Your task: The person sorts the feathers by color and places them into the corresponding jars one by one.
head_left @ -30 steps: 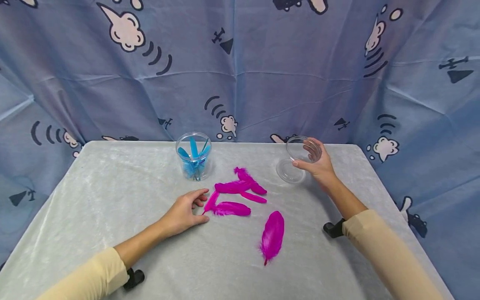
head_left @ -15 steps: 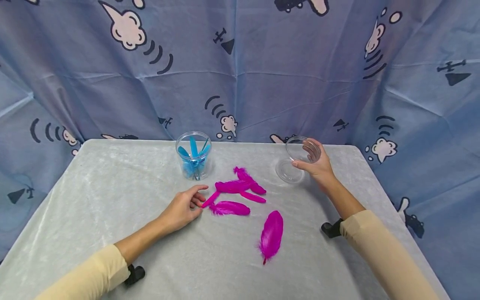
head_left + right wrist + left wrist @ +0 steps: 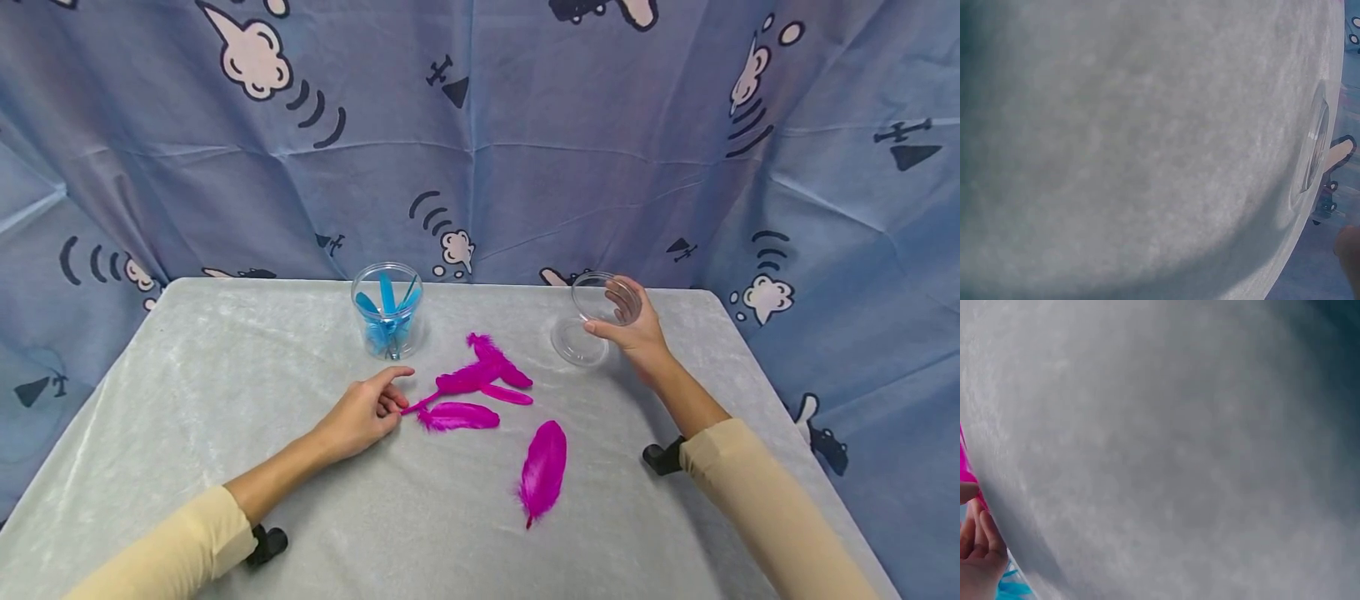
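My left hand [image 3: 362, 419] pinches the narrow end of a magenta feather [image 3: 422, 403] between thumb and fingertips, low over the table; its index finger points forward. The held feather overlaps other magenta feathers [image 3: 491, 358]. In the left wrist view, the fingers [image 3: 982, 534] and a bit of magenta show at the left edge. At the back right, my right hand [image 3: 633, 332] holds a clear plastic cup [image 3: 581, 287] by its side. Below the rim is a clear disc [image 3: 581, 343] at table level; whether it is the cup's base or a separate lid, I cannot tell.
A clear cup [image 3: 360, 329] with several blue feathers [image 3: 387, 293] stands at the back, left of centre. One magenta feather [image 3: 457, 417] lies just below the pile; another [image 3: 543, 471] lies nearer the front. A patterned curtain [image 3: 525, 183] hangs behind the grey cloth-covered table [image 3: 225, 358].
My left thumb and fingers have closed on the feather's end, and that feather has swung to a flatter slant against the pile. The right hand and its cup stay in place.
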The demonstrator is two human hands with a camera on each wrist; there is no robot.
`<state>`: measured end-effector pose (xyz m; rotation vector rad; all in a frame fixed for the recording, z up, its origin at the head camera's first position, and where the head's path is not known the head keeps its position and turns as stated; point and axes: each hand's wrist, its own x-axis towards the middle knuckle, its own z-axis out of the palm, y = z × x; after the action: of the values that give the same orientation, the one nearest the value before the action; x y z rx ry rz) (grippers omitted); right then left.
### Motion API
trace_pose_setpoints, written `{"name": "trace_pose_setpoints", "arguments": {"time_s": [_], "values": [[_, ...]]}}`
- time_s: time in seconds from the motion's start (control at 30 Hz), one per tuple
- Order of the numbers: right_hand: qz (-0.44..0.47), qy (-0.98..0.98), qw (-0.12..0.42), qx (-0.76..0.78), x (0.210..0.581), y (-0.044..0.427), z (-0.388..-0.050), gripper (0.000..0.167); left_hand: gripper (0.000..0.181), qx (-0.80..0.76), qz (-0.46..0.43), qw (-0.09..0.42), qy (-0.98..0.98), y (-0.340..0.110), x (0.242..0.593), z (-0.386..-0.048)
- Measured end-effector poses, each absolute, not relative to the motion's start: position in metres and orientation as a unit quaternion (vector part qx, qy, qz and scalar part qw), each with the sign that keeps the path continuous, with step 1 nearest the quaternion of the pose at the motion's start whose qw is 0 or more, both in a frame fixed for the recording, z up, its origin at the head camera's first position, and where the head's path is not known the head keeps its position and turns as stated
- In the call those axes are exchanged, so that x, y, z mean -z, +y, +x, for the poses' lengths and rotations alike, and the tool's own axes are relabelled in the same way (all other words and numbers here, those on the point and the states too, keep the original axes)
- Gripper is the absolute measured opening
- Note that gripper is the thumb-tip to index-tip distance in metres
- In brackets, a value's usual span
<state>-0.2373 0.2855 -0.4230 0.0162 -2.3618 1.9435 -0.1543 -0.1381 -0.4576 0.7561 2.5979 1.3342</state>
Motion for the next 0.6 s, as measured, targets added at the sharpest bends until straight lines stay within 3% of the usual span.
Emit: {"name": "trace_pose_setpoints", "arguments": {"time_s": [0.6], "values": [[0.014,-0.767,0.046,-0.639,0.4239,0.2862,-0.2358,0.093,0.056,-0.440,0.256,0.077,0.857,-0.1403,0.4505,-0.1580]]}}
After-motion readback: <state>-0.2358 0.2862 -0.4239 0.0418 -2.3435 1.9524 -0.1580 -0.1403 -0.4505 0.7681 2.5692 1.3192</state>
